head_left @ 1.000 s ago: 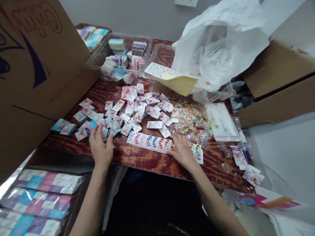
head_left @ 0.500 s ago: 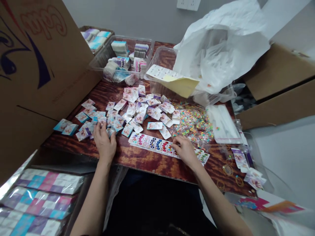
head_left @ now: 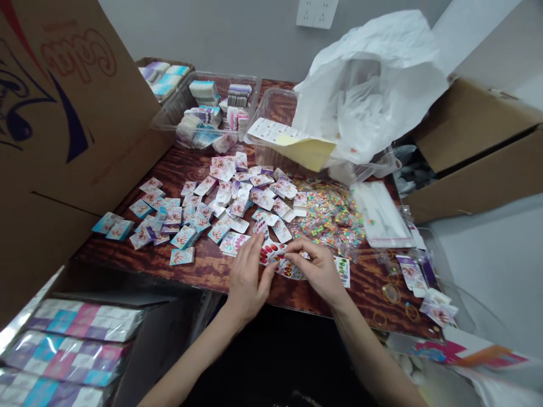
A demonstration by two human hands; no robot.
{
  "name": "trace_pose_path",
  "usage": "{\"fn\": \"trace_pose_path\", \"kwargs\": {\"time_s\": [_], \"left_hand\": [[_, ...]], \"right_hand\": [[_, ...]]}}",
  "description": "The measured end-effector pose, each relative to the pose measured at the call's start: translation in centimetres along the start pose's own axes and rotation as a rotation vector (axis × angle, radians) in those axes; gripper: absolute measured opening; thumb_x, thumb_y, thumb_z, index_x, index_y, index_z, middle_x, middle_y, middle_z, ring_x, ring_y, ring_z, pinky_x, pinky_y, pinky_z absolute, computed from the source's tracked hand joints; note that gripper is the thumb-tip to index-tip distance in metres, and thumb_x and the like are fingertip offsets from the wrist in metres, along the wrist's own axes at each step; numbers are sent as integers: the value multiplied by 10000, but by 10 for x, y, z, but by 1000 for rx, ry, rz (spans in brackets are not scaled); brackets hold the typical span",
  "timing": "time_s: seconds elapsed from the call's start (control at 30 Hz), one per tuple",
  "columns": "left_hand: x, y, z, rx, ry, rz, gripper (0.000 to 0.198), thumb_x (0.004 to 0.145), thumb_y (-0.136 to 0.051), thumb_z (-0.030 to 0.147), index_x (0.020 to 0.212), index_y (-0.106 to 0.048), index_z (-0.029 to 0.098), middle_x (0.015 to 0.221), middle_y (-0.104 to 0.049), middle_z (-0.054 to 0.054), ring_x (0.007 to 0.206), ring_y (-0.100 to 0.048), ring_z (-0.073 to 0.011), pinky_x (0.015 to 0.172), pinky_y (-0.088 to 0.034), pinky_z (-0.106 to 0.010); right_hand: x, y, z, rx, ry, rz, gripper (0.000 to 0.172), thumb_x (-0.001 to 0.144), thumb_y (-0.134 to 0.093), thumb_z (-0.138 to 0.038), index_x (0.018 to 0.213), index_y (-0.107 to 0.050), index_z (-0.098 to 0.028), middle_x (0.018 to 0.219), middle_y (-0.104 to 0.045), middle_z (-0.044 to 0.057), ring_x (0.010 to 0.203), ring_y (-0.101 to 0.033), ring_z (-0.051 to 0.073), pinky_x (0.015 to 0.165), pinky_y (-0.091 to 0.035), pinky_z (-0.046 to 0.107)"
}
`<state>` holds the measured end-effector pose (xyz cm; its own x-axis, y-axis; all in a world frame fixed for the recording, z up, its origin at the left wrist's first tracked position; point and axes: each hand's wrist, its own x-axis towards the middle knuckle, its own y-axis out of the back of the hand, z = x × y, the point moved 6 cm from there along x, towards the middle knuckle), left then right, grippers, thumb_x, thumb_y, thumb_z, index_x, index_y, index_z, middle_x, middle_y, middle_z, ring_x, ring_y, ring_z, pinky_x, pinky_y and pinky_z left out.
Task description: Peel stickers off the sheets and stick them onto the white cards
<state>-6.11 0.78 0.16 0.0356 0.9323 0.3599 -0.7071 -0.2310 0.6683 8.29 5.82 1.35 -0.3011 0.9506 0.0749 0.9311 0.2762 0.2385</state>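
A sticker strip (head_left: 274,252) with rows of coloured ovals is lifted and bent near the table's front edge. Both hands are on it: my left hand (head_left: 250,277) has its fingers and thumb around the left part, and my right hand (head_left: 316,265) pinches the strip between thumb and forefinger. More strips (head_left: 233,243) lie flat beneath and to either side. Small printed boxes (head_left: 240,198) are heaped behind the hands. One blue-edged box (head_left: 182,256) lies alone left of my left hand.
Small bags of coloured beads (head_left: 331,215) lie right of the boxes. Clear trays (head_left: 169,116) with stacked packs stand behind. A large carton (head_left: 127,130) borders the left; a white plastic bag (head_left: 382,73) rises at the back right. Rubber bands (head_left: 391,293) lie at front right.
My left hand has left the small boxes and moved right to the strip. The strip has been raised and bent. A box now lies by itself at the heap's front.
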Motion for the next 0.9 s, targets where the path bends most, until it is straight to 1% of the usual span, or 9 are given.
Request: {"fn": "trace_pose_path", "kwargs": {"time_s": [0.17,0.27,0.37,0.43,0.53,0.63,0.73,0.8,0.9], "left_hand": [[-2,-1,-7,56,28,-5,783,926,-549,325,1544,-86,195,1576,-234,-186,1459,-221,-317,1150,-269,-540],[-2,-1,-2,-72,-67,-55,536,968,-451,208,1484,-316,252,1475,-449,-129,1394,-376,-256,1136,-320,-500],[-1,7,5,-298,-140,-142,415,975,-401,136,1357,-513,255,1291,-622,-96,1230,-552,-200,1044,-443,-400],[2,17,5,-412,-93,-188,374,979,-409,157,1306,-569,241,1248,-647,-96,1178,-582,-198,1001,-470,-370],[7,22,2,-541,15,-332,348,996,-389,285,1216,-652,227,1227,-655,-98,1169,-580,-237,1024,-443,-407],[10,8,-11,-738,201,-430,478,998,-321,429,1049,-728,182,1137,-686,-117,1095,-612,-263,993,-461,-422],[8,-18,-28,-912,422,-461,404,881,-589,459,1183,-663,201,1205,-658,-108,1109,-606,-267,958,-489,-404],[4,-37,-28,-1010,459,-606,580,756,-748,409,1286,-598,230,1283,-622,-98,1170,-575,-277,1005,-459,-425],[0,-50,-30,-1068,458,-711,496,785,-716,405,1235,-644,207,1228,-655,-90,1168,-572,-269,1058,-403,-452]], "right_hand": [[-2,-11,1,135,-70,-10,56,853,-634,-230,810,-650,-197,764,-629,0,728,-579,154,696,-455,270],[-4,-14,-10,51,18,-58,75,875,-608,-228,816,-648,-204,782,-631,11,760,-587,169,733,-460,295],[-6,-4,-20,-233,191,46,95,871,-596,-211,935,-665,-216,983,-648,63,993,-563,233,911,-416,386],[-7,0,-15,-370,226,50,157,875,-562,-189,992,-660,-227,1076,-643,75,1111,-518,263,993,-352,441],[-8,1,5,-384,130,-57,164,902,-503,-172,872,-656,-223,895,-667,48,972,-574,240,941,-372,421],[-12,-4,19,-265,34,-151,185,918,-492,-182,834,-654,-214,809,-642,32,827,-591,201,799,-429,336],[-14,-11,19,-204,41,-195,192,923,-486,-170,849,-659,-211,835,-632,32,814,-592,183,745,-438,293],[-13,-13,19,-252,69,-184,195,928,-480,-166,863,-658,-212,845,-629,34,820,-588,181,748,-434,290],[-12,-13,21,-409,107,-166,203,937,-467,-176,878,-659,-207,833,-626,40,799,-576,185,725,-420,291]]}}
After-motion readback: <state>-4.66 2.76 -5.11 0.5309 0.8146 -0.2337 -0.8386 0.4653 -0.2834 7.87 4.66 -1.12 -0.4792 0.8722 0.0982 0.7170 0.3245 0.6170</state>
